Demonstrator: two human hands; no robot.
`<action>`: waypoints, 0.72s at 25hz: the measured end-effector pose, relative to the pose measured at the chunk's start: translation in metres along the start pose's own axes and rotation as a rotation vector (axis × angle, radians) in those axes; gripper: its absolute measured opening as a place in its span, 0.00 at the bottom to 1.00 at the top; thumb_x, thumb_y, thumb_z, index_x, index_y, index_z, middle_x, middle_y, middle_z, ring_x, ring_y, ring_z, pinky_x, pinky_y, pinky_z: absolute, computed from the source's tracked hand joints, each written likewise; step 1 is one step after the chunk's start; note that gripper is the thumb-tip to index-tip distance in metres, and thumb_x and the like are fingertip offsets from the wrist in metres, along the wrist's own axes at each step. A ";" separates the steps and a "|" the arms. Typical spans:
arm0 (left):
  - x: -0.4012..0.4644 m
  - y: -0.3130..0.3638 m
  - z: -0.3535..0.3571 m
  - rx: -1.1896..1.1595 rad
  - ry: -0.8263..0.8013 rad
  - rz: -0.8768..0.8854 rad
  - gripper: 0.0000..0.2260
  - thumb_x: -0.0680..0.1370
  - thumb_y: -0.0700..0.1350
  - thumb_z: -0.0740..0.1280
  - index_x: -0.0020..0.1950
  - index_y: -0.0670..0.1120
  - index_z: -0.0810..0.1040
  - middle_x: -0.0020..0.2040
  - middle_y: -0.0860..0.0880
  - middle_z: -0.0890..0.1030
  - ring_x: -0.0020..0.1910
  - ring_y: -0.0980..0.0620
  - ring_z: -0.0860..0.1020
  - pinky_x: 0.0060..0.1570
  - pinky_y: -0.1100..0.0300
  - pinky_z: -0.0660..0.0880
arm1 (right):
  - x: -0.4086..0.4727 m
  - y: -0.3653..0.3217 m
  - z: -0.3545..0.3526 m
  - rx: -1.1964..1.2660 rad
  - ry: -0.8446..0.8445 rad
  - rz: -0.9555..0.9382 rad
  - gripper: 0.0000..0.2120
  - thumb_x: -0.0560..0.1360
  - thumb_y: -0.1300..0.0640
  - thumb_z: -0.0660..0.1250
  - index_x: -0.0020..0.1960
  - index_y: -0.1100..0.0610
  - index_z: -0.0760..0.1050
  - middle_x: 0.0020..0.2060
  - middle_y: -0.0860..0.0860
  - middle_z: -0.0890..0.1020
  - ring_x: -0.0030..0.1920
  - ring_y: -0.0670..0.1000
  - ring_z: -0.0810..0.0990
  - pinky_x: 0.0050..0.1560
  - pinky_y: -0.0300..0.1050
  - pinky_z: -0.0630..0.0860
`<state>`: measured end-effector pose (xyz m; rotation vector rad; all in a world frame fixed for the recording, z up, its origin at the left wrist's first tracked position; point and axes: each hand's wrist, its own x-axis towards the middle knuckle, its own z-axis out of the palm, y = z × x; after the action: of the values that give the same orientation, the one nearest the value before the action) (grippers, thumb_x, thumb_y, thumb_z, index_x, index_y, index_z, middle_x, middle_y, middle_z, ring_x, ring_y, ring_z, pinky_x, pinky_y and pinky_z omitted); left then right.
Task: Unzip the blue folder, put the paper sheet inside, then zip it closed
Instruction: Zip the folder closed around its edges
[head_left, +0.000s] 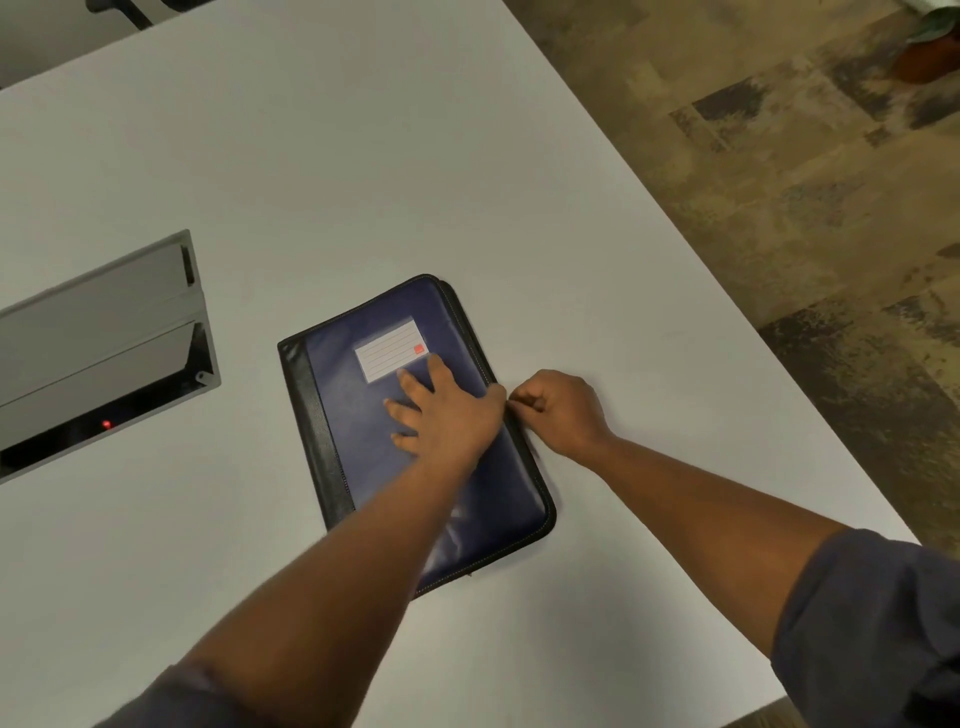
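From the head view, looking down, the blue folder (415, 431) lies flat and shut on the white bench (363, 182), close to the person. It has a black strip down one long side and a white label (390, 349) on its cover. The left hand (447, 415) lies on top of the cover with its fingers (410, 387) spread out flat, pressing down so the folder cannot slide; it is not gripping anything. The right hand (563, 410) is right at the folder's far long edge, about halfway along it, curled up with its fingertips pinched together on that edge. It looks like it is pinching the zip pull (the pull is too small to see, so this is a guess). No paper sheet shows anywhere on the bench. That could mean the sheet is already inside and the zip is being closed, but the folder may also be at the very start and not yet opened; I cannot tell which. Either way, the zip is not done, because the hand is only midway along the edge. A grey box (104, 343) with a small red light sits in the bench to the left, well apart from the folder.
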<state>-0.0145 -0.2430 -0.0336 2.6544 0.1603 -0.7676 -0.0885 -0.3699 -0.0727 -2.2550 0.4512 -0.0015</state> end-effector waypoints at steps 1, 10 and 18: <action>0.012 0.004 -0.006 0.009 -0.028 -0.008 0.47 0.69 0.69 0.64 0.80 0.59 0.41 0.82 0.47 0.37 0.79 0.33 0.37 0.71 0.26 0.49 | -0.001 0.000 0.001 -0.013 0.009 -0.001 0.12 0.74 0.50 0.70 0.34 0.53 0.78 0.31 0.48 0.80 0.33 0.49 0.79 0.36 0.51 0.79; 0.045 0.024 -0.016 0.053 -0.123 -0.108 0.59 0.59 0.67 0.72 0.79 0.59 0.37 0.80 0.47 0.38 0.75 0.26 0.39 0.69 0.26 0.57 | 0.002 0.004 0.006 -0.040 0.020 -0.046 0.15 0.73 0.45 0.63 0.36 0.54 0.80 0.33 0.48 0.80 0.36 0.48 0.78 0.36 0.50 0.78; 0.047 0.018 -0.022 -0.051 -0.123 -0.065 0.56 0.60 0.66 0.73 0.79 0.59 0.44 0.79 0.48 0.46 0.76 0.29 0.41 0.70 0.34 0.61 | 0.015 0.000 0.004 0.044 0.039 0.006 0.07 0.73 0.50 0.68 0.37 0.50 0.81 0.34 0.43 0.79 0.37 0.44 0.78 0.39 0.49 0.78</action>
<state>0.0399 -0.2511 -0.0356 2.5563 0.2317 -0.9319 -0.0740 -0.3713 -0.0773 -2.2141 0.4744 -0.0514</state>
